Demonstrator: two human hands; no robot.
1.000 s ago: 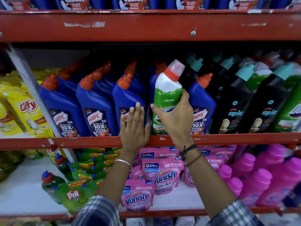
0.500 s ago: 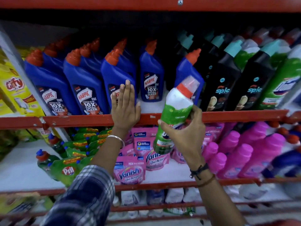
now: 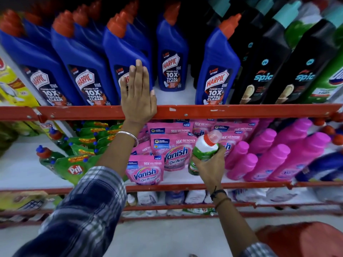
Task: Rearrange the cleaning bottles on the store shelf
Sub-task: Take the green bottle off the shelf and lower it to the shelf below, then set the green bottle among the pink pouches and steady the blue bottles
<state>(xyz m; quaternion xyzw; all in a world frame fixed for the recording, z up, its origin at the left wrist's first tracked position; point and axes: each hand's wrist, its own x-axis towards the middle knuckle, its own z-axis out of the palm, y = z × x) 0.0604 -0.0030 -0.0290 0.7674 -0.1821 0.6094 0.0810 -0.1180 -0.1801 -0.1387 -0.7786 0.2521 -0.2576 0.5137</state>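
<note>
right hand (image 3: 207, 166): wrapped round green-and-white plastic bottle, red collar (image 3: 204, 147) | left hand (image 3: 137, 95): flat, fingers spread, against blue plastic Harpic bottle (image 3: 126, 58) at red metal shelf rail (image 3: 241, 111)

One head-worn camera looks forward and down, close to the shelf (image 3: 241, 110). Its red front edge crosses mid-frame.

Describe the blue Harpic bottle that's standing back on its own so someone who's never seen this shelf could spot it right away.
Start at the red shelf rail that the left hand rests on. Above it stands a front row of blue Harpic bottles with orange caps, broken by one gap. The set-back Harpic bottle stands behind that gap, deeper on the white shelf and looking smaller than its neighbours.
</note>
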